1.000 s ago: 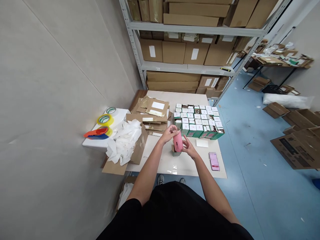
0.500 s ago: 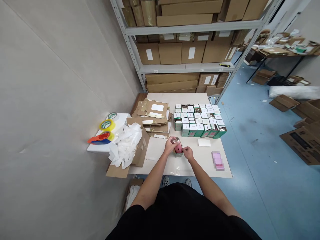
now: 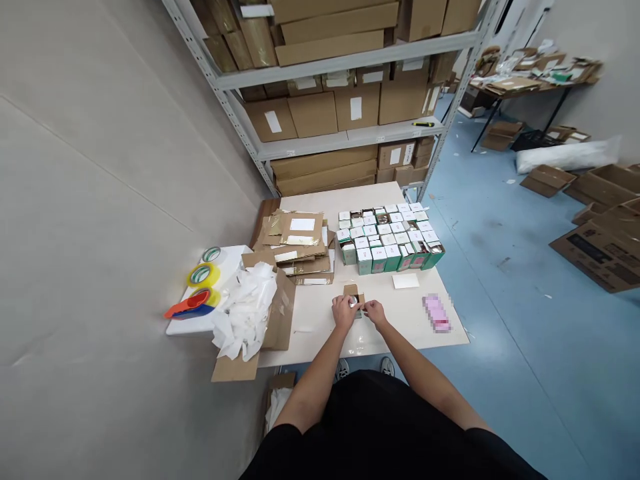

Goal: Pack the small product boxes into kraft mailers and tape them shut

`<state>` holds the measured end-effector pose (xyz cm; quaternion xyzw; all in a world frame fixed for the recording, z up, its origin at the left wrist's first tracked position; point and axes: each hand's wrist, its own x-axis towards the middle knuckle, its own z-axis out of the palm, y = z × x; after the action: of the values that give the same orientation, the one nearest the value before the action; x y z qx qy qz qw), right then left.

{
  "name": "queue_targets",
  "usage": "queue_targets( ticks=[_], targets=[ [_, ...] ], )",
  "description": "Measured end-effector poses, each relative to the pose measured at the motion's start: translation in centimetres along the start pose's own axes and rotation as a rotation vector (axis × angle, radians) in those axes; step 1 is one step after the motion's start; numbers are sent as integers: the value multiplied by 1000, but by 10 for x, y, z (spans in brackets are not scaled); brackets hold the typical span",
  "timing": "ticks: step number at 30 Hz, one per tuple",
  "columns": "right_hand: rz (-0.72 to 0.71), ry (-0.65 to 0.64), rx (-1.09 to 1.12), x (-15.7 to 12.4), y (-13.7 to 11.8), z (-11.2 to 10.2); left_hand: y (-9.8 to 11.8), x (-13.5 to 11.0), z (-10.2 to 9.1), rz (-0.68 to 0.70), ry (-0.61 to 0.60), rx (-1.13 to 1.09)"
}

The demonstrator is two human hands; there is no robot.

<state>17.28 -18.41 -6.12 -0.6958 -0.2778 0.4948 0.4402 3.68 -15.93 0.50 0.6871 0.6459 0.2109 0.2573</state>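
A small open cardboard box [image 3: 354, 290] stands upright on the table before me, a brown flap raised at its back. Down inside it sits a pink container with a silver top [image 3: 353, 301]; only the shiny top shows now. My left hand [image 3: 344, 312] is closed, its fingers at that silver top, over the box's mouth. My right hand [image 3: 375, 311] pinches the right edge of the box with thumb and fingertips. Behind them, rows of white-and-green boxes [image 3: 393, 257] stand packed together, some with open tops. A white card [image 3: 405, 281] lies in front of the rows.
Flattened cardboard pieces [image 3: 303, 230] are stacked at the table's back left. A carton of crumpled white paper [image 3: 247, 303] and a tape dispenser [image 3: 195, 303] with tape rolls [image 3: 204, 275] are further left. A blurred pink item [image 3: 437, 313] lies right. A loaded shelf rack [image 3: 345, 137] stands behind.
The pink container has gone down into the box, leaving its silver top showing. My left hand has moved down with it. The right hand remains at the box's edge. The view has turned slightly.
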Motion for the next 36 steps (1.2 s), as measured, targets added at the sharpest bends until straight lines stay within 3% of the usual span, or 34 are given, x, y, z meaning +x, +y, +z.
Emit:
queue_targets(
  ticks=[4,7,10,12,14,18,22,28,32,36],
  targets=[
    [70,-12,63,-1,-1,-2,-12,-13,9,116,-9,-18],
    [93,-8,78,-1,-2,-4,-25,-12,9,121,74,-146],
    [107,-5,75,-2,-3,-6,-42,1,5,-138,127,-354],
    [112,-3,69,-4,-4,-8,-50,12,2,-297,50,-468],
    [109,-1,61,-6,-5,-8,-56,21,2,-326,-53,-526],
    [53,-9,33,-10,-10,-5,-58,26,9,-268,-150,-547],
    [-182,-76,-122,-12,-10,-1,-57,29,15,-271,-222,-463],
    [-266,-180,-327,-15,-1,0,-52,40,3,-160,-288,-483],
    [-375,-85,-342,-18,-1,-2,-49,32,-8,-8,-257,-497],
    [-483,-18,-402,-27,-8,-5,-51,20,-18,128,-302,-451]
  ],
)
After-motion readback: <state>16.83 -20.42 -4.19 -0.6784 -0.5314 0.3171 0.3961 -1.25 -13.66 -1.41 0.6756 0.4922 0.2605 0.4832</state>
